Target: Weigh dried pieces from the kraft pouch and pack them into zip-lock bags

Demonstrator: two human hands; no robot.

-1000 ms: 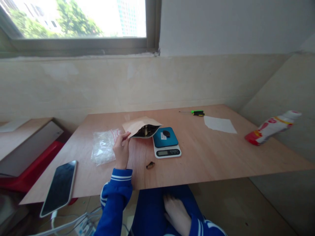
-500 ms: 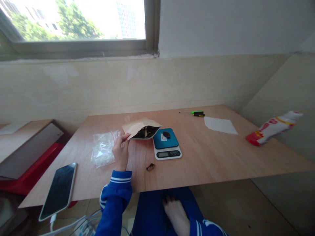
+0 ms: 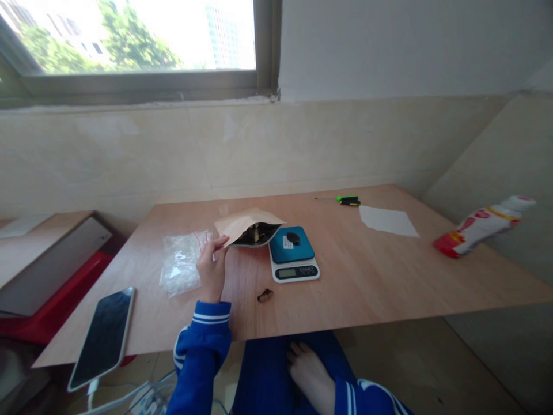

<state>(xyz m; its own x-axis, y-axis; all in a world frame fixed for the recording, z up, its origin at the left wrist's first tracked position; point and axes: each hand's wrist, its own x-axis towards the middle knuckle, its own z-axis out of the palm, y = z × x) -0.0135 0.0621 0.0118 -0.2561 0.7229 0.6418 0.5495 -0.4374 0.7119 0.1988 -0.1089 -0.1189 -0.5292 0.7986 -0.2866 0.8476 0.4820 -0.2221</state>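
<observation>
Your left grip (image 3: 212, 271) was pinched on the near left corner of a brown paper bag (image 3: 242, 222), thumb and fingers closed on its rim. The bag was tilted, with its mouth gaping toward you and its dark lining showing; some pale brown pieces were visible inside. It was just left of the kitchen scale (image 3: 296, 272), its right corner overlapping the scale's far left corner in your view; you could not tell whether they touched.

On the scale's blue plate lay a dark round piece (image 3: 293, 238), beside a small white label. A curled brown scrap (image 3: 265, 295) lay on the table (image 3: 367, 282), nearer to you than the scale.

Your right grip (image 3: 309, 369) rested on your lap, below the table edge, with the back of the hand up and the fingers loosely bent. Its palm was hidden, so whether it held anything you could not tell.

A clear plastic bag (image 3: 181, 268) lay just left of your left wrist. Farther left was a phone (image 3: 103, 334) with a white cable plugged in, its lower end reaching past the table's near edge. Toward the far right lay a green-handled screwdriver (image 3: 347, 197), a white sheet (image 3: 387, 221) and a red-and-white bottle (image 3: 479, 227).
</observation>
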